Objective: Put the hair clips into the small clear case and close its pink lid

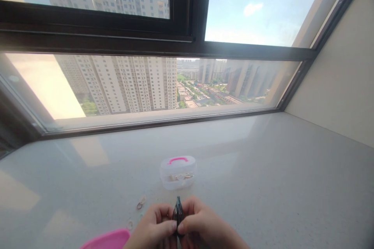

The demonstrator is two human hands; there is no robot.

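At the bottom middle, a small shiny black clip points away from me, its narrow tip up. My left hand is closed on its left side, thumb pressed along it. From the right, my right hand pinches the same clip, its thumb close to the other. The clip's lower end is partly hidden by my fingers. Just beyond my hands stands a clear plastic box with a pink handle on its lid and small light-coloured items inside.
A pink tray-like piece lies at the lower left, partly out of view. Several small rings lie left of my hands on the pale windowsill. Behind the sill, a dark-framed window faces tall buildings. A wall bounds the right side.
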